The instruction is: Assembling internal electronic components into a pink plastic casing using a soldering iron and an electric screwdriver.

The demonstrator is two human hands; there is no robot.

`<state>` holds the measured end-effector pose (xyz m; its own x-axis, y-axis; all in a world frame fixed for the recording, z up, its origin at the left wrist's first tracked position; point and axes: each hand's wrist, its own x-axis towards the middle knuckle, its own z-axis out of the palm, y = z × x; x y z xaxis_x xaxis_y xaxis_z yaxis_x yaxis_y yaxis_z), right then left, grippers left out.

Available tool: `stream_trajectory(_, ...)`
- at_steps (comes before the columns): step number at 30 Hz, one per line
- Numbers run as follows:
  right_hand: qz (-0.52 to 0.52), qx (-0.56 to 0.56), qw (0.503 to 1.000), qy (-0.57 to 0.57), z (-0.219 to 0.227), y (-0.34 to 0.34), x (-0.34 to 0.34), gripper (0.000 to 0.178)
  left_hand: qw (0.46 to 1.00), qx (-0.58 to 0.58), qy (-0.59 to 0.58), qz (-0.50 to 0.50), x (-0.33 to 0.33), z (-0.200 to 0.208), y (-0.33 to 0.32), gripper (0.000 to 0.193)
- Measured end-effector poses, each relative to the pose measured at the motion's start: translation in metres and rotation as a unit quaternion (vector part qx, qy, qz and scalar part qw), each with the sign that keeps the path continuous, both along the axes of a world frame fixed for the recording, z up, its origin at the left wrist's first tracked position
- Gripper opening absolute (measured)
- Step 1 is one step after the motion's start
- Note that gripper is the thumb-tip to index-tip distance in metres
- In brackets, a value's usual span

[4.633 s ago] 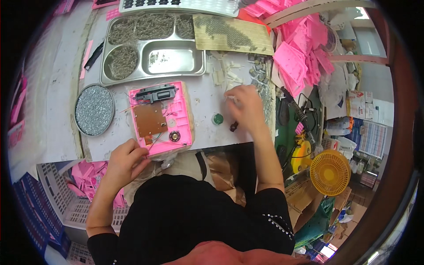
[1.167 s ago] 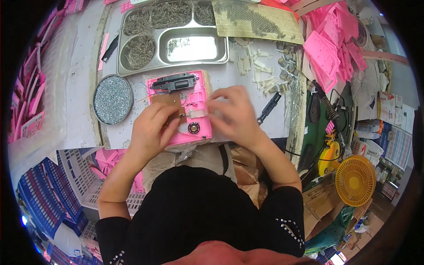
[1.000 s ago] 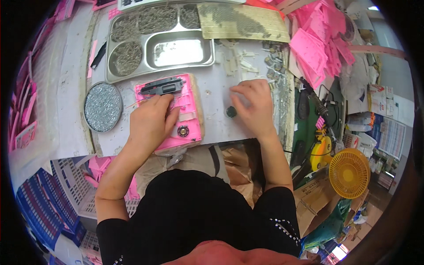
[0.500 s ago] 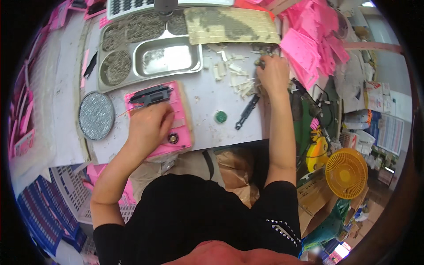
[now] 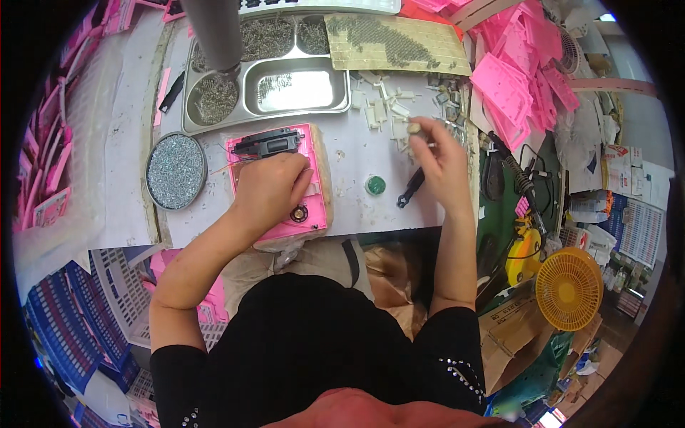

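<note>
A shallow, bright pink casing (image 5: 317,210) lies under the left hand (image 5: 271,187), a black module (image 5: 268,143) beyond its knuckles, a round dark-rimmed speaker (image 5: 300,213) beside its thumb. Those fingers curl; their grip is hidden. The right hand (image 5: 441,162) pinches a small dull part (image 5: 414,128).

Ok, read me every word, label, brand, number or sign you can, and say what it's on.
No text is clear enough to quote.
Brown cardboard box: dark print, too small.
White box with red marks: too small.
Blue-and-white rectangular panel at right: blurred rows, unreadable.
Pink plastic casing under the left hand: no lettering visible.
</note>
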<state>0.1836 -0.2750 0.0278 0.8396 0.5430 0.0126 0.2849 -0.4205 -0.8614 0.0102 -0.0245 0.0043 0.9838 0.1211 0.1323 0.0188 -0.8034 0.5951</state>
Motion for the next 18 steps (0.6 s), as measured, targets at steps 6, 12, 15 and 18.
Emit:
stream_trajectory(6,0.023,0.124,0.978,0.167,0.0,0.004,-0.042,0.032,0.986,0.034,-0.152,-0.053,-0.052,0.003,0.03,0.011)
stream_trajectory(12,0.084,0.09,0.974,0.189,-0.002,0.024,-0.049,0.033,0.991,0.039,-0.127,-0.019,-0.065,-0.002,0.039,0.019)
stream_trajectory(15,0.147,0.077,0.984,0.064,0.003,0.037,-0.053,0.035,0.979,-0.034,-0.188,0.077,-0.063,0.03,0.01,0.029)
stream_trajectory(18,0.219,0.05,0.972,-0.072,0.017,0.052,-0.068,0.031,0.979,-0.193,-0.044,0.037,-0.035,0.056,-0.008,0.035)
